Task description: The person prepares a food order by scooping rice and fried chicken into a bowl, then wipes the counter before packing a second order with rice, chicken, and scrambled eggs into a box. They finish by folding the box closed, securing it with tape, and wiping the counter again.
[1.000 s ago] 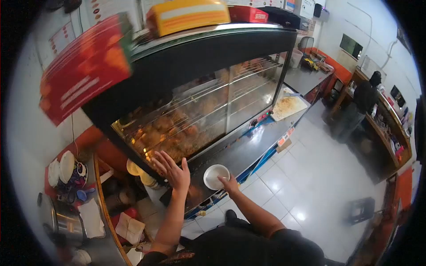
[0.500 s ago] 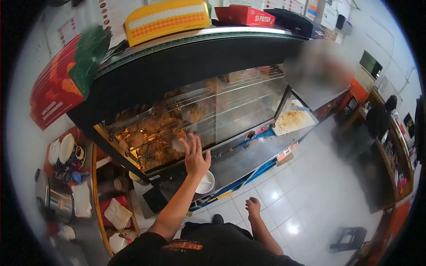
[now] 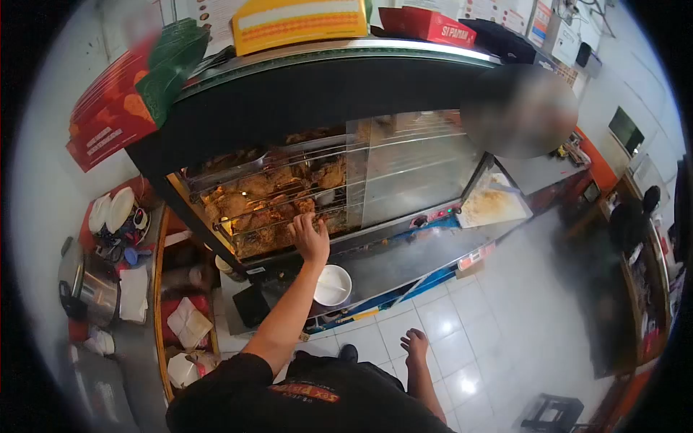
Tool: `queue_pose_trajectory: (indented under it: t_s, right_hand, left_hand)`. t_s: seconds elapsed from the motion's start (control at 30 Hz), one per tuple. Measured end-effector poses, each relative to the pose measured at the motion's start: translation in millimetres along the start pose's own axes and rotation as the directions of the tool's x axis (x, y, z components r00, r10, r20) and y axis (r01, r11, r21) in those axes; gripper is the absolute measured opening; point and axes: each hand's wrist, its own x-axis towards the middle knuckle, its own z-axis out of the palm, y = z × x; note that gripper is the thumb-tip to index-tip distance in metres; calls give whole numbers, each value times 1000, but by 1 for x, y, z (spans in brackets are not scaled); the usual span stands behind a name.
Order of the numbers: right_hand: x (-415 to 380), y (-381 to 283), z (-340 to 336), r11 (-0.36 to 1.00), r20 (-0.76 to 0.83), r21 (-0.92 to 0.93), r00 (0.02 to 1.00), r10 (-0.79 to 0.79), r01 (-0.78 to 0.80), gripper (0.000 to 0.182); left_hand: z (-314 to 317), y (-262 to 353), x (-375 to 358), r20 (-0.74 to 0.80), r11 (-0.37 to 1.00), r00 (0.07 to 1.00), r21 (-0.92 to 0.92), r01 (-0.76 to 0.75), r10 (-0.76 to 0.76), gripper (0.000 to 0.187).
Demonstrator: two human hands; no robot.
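My left hand (image 3: 310,237) is at the lower edge of the glass-fronted warming cabinet (image 3: 325,90), its fingers bent toward the open left side. I see nothing held in it. Just beyond the fingertips, pieces of fried chicken (image 3: 249,209) lie on wire racks under a warm light. The sliding glass pane (image 3: 357,173) overlaps the other pane near the middle of the front. Below my left hand, a white bowl (image 3: 333,286) rests on the metal ledge. My right hand (image 3: 413,345) hangs low over the floor, fingers loosely apart and holding nothing.
A tray of crumbs (image 3: 494,206) stands at the ledge's right end. Food boxes (image 3: 299,29) line the cabinet top. At left are a metal pot (image 3: 97,292) and shelves with paper packets (image 3: 189,322). A black stool (image 3: 552,415) stands on the tiled floor (image 3: 462,346).
The left glass pane has slid right, uncovering the chicken. My left hand has dropped slightly and its fingers have bent. The view has shifted a little.
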Motion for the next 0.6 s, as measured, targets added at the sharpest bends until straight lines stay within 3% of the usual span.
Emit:
queue_pose_trajectory:
  t_s: [0.03, 0.1, 0.23, 0.27, 0.4, 0.5, 0.6]
  right_hand:
    - [-2, -1, 0, 1000, 10, -6, 1000, -1, 1, 42]
    - [-6, -3, -1, 1000, 0, -8, 1000, 15, -15, 42]
    - [2, 0, -6, 999, 10, -20, 1000, 26, -26, 40]
    - [4, 2, -8, 1000, 15, -13, 1000, 22, -22, 40]
    - [3, 2, -10, 1000, 24, 4, 999, 26, -27, 38]
    - [-2, -1, -10, 1000, 29, 4, 999, 20, -20, 35]
    - [-4, -5, -8, 998, 24, 66, 1000, 14, -16, 28]
  left_hand:
    - [-1, -4, 7, -7, 1000, 1000, 7, 5, -5, 24]
    - [-4, -13, 21, 63, 971, 996, 234, 48, -64, 32]
    - [1, -37, 43, -11, 965, 999, 259, -29, 33, 28]
    - [-5, -43, 50, -26, 965, 989, 220, 145, -143, 24]
    - [-6, -52, 60, -95, 940, 979, 278, 198, -179, 25]
    - [-4, -51, 65, 16, 864, 873, 156, 479, -487, 28]
    - [-8, -40, 54, 74, 913, 916, 144, 382, -394, 29]
